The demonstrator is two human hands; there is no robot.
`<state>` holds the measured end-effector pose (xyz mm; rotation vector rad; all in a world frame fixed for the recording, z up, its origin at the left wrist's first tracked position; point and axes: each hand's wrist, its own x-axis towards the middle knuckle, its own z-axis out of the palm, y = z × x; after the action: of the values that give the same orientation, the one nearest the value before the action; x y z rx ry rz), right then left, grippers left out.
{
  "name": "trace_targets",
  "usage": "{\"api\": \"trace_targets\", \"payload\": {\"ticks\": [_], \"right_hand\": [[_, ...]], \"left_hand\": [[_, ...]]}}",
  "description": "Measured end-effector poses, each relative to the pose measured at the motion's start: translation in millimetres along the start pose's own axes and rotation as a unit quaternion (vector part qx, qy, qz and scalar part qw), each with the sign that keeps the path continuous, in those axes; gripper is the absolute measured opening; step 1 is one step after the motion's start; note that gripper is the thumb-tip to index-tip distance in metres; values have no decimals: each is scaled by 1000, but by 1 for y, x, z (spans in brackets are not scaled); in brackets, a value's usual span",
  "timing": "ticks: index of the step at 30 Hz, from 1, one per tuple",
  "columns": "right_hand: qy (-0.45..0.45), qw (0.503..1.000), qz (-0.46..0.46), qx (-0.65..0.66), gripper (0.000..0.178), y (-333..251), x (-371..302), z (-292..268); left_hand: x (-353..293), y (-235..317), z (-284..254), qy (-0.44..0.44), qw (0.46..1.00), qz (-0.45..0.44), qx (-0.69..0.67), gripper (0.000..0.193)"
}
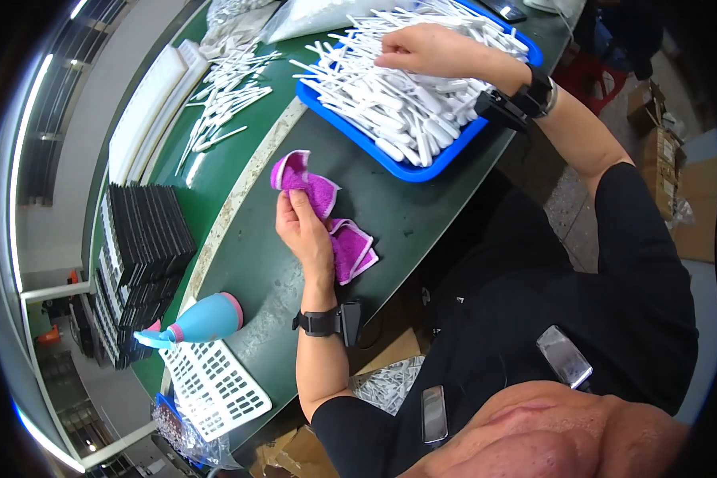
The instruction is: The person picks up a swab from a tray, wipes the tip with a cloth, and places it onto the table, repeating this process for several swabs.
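Note:
My left hand (301, 231) pinches a purple cloth (320, 196) with pale edging between thumb and fingers, above the dark green bench. Part of the cloth (350, 248) hangs down on the right side of the wrist. My right hand (434, 52) is over a blue tray (372, 142) heaped with white plastic sticks (398, 103), each with a thin stem and a thicker end. Its fingers are curled closed against the pile; whatever they grip is hidden beneath them.
More white sticks (227, 95) lie loose at the far left of the bench. Nearer stand a stack of black trays (143, 239), a blue spray bottle (207, 317) with pink trim and a white perforated basket (219, 390). Cardboard boxes (657, 151) are on the floor at right.

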<state>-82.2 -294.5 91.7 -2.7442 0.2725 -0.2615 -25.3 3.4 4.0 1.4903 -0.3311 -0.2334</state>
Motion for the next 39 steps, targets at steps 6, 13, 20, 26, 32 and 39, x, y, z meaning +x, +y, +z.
{"api": "trace_targets", "payload": {"ticks": [6,13,20,26,32,39], "right_hand": [[48,986,-75,-141,37,-27,42,-11],[-179,966,-157,-97,33,-160,207,40],[22,960,-274,-61,27,-195,262,200],[17,969,-243,-51,26,-196,270,213],[-199,971,-110,80,25,-197,234,118],[-275,939,-159,130,32,-153,80,39]], "left_hand": [[6,-22,-10,19,997,69,36,21],[4,-12,-5,-14,998,-6,-68,22],[7,-21,-4,-1,998,50,-46,24],[11,-26,-4,1,998,44,-48,25],[22,-9,-23,145,969,-36,-196,26],[36,-4,-33,183,956,36,-226,26]]}}
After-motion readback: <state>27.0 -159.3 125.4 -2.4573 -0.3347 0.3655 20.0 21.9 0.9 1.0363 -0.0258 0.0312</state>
